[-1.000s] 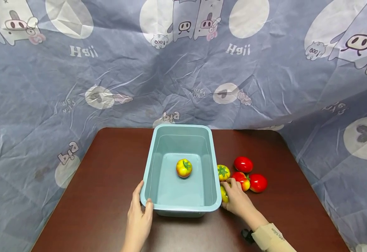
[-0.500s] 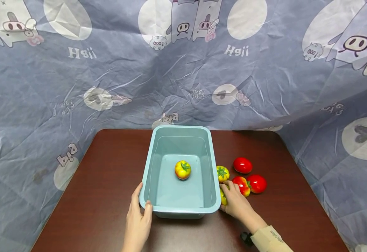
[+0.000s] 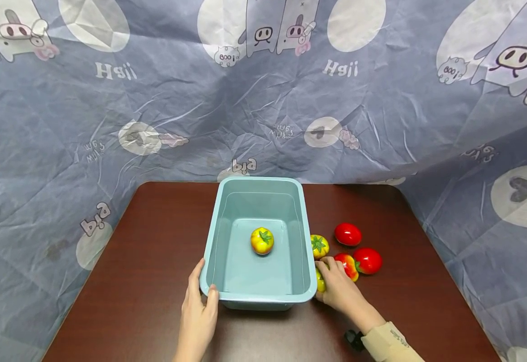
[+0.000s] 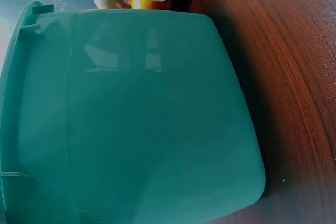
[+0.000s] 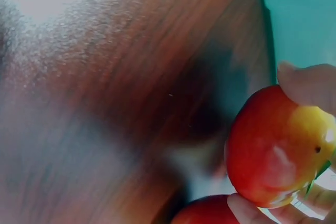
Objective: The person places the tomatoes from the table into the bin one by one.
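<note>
A light blue-green plastic bin [image 3: 263,297] stands in the middle of the table, with one yellow-red tomato [image 3: 261,244] on its floor. My left hand [image 3: 196,319] grips the bin's near left corner, thumb on the rim and fingers along the outer side. Beside the bin's right wall, my right hand [image 3: 341,290] holds another yellow-red tomato [image 5: 273,150], partly hidden by the hand and the bin in the head view. In the right wrist view, thumb and fingers close round its sides; its red side faces the camera, its green leaf at the edge.
Right of the bin lie a yellow tomato [image 3: 319,245], a red-yellow one [image 3: 347,265] and two red ones [image 3: 347,234], close to the right hand. The dark brown table [image 3: 154,251] meets a patterned grey-blue cloth [image 3: 245,110] at its far edge.
</note>
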`<state>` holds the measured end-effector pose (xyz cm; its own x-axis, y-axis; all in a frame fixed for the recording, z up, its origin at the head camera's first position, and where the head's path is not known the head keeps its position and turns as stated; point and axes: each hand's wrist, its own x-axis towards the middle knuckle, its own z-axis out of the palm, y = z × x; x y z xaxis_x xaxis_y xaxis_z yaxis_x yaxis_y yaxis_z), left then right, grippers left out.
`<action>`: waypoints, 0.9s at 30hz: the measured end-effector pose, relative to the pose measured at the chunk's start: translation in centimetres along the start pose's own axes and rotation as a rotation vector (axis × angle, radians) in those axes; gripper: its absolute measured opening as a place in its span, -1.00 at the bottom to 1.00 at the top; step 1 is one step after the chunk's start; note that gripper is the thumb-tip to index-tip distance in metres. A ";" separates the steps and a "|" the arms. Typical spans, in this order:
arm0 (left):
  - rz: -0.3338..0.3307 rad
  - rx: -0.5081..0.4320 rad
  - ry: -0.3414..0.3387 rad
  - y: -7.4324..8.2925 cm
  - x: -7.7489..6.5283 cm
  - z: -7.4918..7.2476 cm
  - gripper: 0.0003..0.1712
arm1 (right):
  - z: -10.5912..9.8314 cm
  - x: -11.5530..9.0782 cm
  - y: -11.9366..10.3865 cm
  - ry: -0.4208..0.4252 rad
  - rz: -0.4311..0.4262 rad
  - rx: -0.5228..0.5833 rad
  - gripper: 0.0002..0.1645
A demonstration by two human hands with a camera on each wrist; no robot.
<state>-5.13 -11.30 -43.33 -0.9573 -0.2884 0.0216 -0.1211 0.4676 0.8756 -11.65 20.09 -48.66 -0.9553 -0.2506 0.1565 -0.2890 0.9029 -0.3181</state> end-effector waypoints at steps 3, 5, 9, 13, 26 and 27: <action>0.000 -0.001 0.001 0.0 0.0 0.0 -0.29 | -0.4 0.1 -0.2 -0.005 0.014 0.009 -0.26; -0.002 -0.002 0.002 -0.1 0.0 0.0 -0.29 | -0.8 0.1 -0.4 -0.002 0.014 0.012 -0.26; -0.001 -0.003 0.001 -0.1 -0.1 -0.1 -0.29 | -1.6 0.2 -0.8 0.028 -0.004 0.008 -0.25; -0.001 0.006 -0.002 -0.1 0.0 -0.1 -0.28 | -2.7 0.7 -1.0 0.054 -0.010 0.000 -0.23; -0.008 0.019 -0.002 -0.1 0.2 -0.1 -0.28 | -6.4 2.6 -1.0 0.028 0.039 0.010 -0.14; -0.007 0.018 -0.001 -0.1 0.2 -0.1 -0.28 | -6.6 2.7 -1.0 0.026 0.042 0.012 -0.15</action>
<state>-5.28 -11.47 -43.35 -0.9568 -0.2903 0.0152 -0.1321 0.4807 0.8669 -13.51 20.86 -41.72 -0.9648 -0.2034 0.1668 -0.2496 0.9080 -0.3364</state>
